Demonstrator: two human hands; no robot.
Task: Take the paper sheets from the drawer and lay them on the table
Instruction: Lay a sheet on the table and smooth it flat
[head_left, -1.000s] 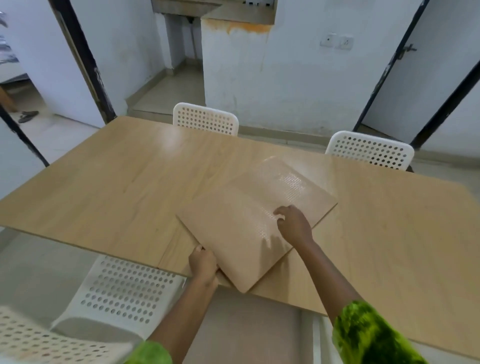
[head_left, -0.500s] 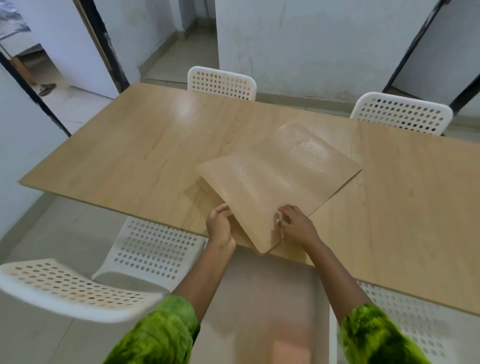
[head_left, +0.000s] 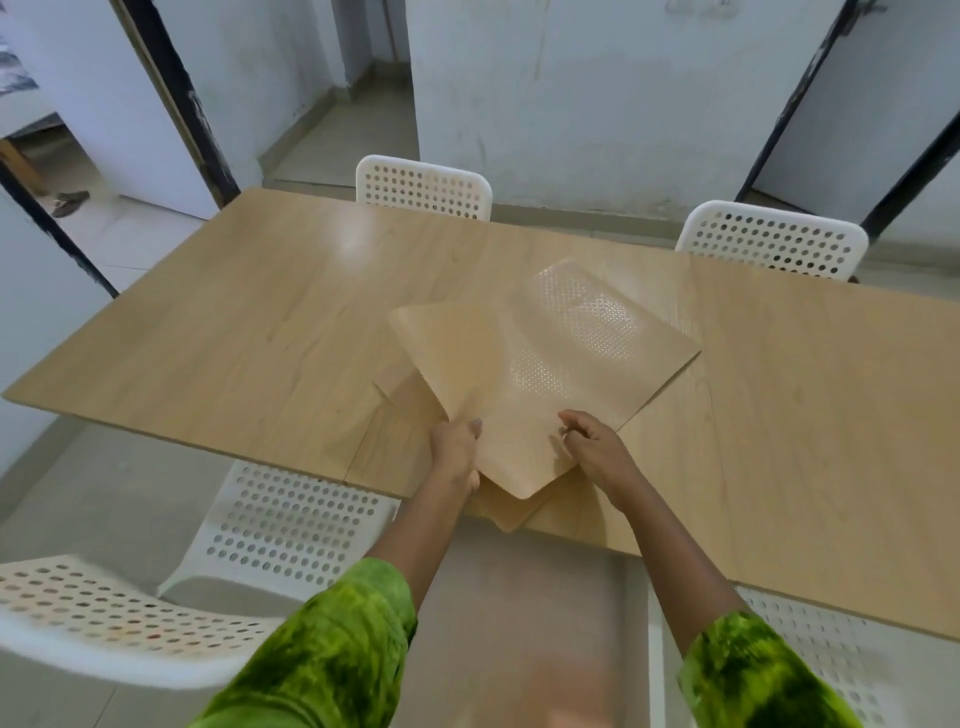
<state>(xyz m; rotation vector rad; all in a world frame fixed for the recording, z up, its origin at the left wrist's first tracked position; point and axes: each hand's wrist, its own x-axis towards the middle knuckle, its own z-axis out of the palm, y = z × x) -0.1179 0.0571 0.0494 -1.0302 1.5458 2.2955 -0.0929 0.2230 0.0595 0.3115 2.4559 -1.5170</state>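
My left fingers (head_left: 470, 431) grip the sheets (head_left: 545, 353) at one near edge, and my right fingers (head_left: 574, 423) pinch the other. The sheets lie on the desk (head_left: 234, 332) just ahead, with one corner overhanging. I judge this the laying-down step, so next I'd slide them fully on and let go.

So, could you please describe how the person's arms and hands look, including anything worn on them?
The left sleeve and right sleeve are a soft-looking fabric, mottled bright green with darker patches, and they stop short of the forearms. Below them the forearms, left hand and right hand are bare. No gloves, watch or rings are visible.
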